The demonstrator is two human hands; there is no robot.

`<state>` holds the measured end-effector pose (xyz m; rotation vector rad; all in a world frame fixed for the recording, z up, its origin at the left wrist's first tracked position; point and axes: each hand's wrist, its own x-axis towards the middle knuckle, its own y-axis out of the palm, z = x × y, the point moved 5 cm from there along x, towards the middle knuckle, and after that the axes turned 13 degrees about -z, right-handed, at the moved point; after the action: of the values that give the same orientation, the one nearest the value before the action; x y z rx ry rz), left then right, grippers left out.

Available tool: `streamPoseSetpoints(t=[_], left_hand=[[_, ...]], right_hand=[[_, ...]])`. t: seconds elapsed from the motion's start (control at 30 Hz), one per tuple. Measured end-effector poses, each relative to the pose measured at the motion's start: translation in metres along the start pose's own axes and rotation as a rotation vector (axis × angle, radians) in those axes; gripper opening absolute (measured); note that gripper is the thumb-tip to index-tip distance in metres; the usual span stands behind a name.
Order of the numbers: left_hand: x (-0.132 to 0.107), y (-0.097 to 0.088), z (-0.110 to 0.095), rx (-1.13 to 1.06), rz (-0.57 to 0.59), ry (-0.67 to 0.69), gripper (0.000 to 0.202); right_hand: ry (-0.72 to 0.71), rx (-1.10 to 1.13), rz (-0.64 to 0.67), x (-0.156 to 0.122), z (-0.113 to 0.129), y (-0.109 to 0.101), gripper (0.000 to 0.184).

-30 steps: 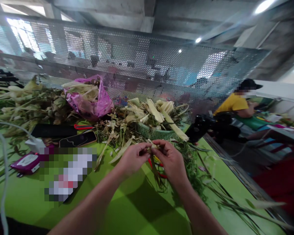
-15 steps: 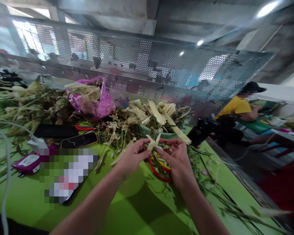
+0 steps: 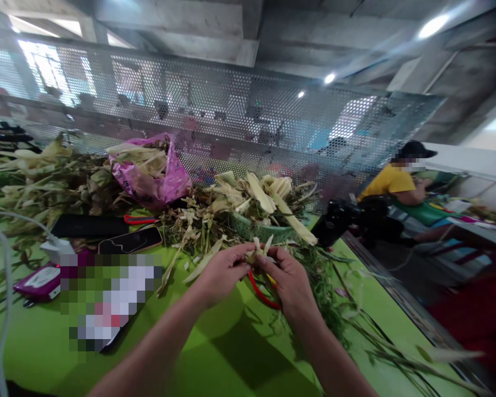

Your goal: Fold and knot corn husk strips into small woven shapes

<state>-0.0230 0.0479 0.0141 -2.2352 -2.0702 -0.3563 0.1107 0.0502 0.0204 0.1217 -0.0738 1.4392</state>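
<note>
A small pale piece of corn husk [image 3: 259, 251], with pointed strips sticking up, is pinched between my two hands above the green table. My left hand [image 3: 227, 270] grips it from the left with thumb and fingers. On the right, my right hand [image 3: 287, 275] presses its thumb against the husk, fingers curled behind. Red-handled scissors [image 3: 261, 292], with some yellow on the loops, lie just beneath my hands, partly hidden by the right one. Behind them stands a green basket [image 3: 260, 229] heaped with dry husks [image 3: 258, 193].
A pink plastic bag [image 3: 169, 176] of husks and a leafy heap [image 3: 66, 176] lie back left. Phones [image 3: 130, 241], a purple device [image 3: 41, 281] and a white cable [image 3: 9, 298] are left. Stalks [image 3: 380, 331] lie right. A perforated metal screen [image 3: 215, 116] stands behind; a person in yellow [image 3: 391, 182] sits right.
My hands have drawn closer together around the husk piece, and the right fingers are more curled. The whole view has shifted slightly.
</note>
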Motion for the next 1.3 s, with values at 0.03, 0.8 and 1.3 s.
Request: streamPoseSetpoints(t=[0.03, 0.8, 1.3], left_hand=[[0.000, -0.002, 0.000, 0.046, -0.008, 0.020, 0.043], [0.003, -0.004, -0.009, -0.107, 0.065, 0.000, 0.035], [0.000, -0.002, -0.011, 0.287, 0.059, 0.065, 0.022]], right_hand=[[0.007, 0.012, -0.004, -0.001, 0.000, 0.000, 0.029], [-0.218, -0.202, 0.015, -0.004, 0.016, -0.001, 0.029], [-0.086, -0.216, 0.084, -0.003, 0.010, -0.001, 0.022]])
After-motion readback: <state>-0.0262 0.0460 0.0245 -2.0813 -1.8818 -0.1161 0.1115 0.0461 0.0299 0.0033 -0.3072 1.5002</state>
